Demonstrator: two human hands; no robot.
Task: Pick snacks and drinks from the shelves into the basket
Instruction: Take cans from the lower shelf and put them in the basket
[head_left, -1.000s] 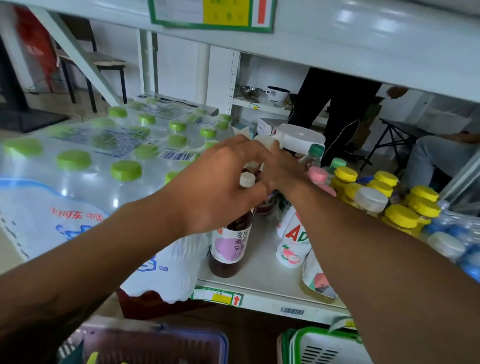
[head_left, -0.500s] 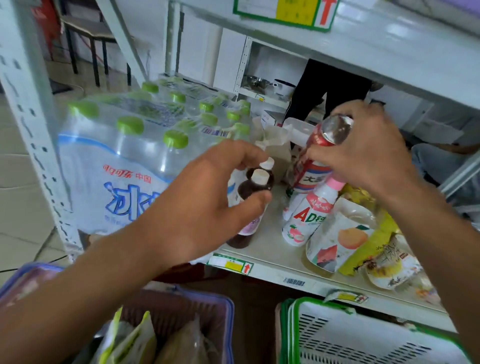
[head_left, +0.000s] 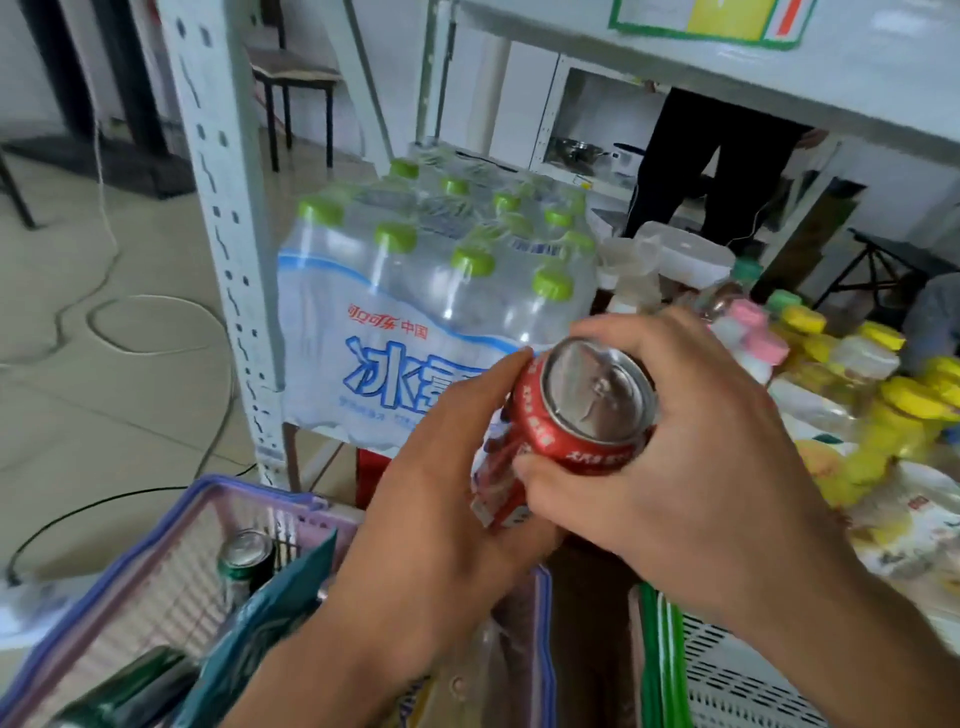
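Red aluminium: one drinks can (head_left: 576, 415), held between both hands, silver lid tilted toward the camera.

Head view, single entry.

Item held. The right hand (head_left: 691, 467) wraps the can's upper rim, fingers curled over the far side and thumb pressed on the near wall. The left hand (head_left: 457, 488) closes on the lower body from the other side. Both grip the same can; neither is free. Its long axis runs from the lid, up and toward the viewer, down and away toward the left palm.

Destination. The purple-rimmed basket (head_left: 171, 525) sits below and to the left of the hands, its near corner almost under the left wrist. It already holds a green can (head_left: 247, 558) and teal snack packets (head_left: 260, 613).

Key relation. The can hangs above the basket's right edge, not yet over the open middle. The left hand is the nearer to the basket, so a short carry down and leftward looks enough.

Surroundings. A shrink-wrapped pack of water bottles (head_left: 415, 312) stands beyond the hands. Yellow-capped bottles (head_left: 883, 374) lie to the right. A green-rimmed white basket (head_left: 670, 660) sits under the right forearm.
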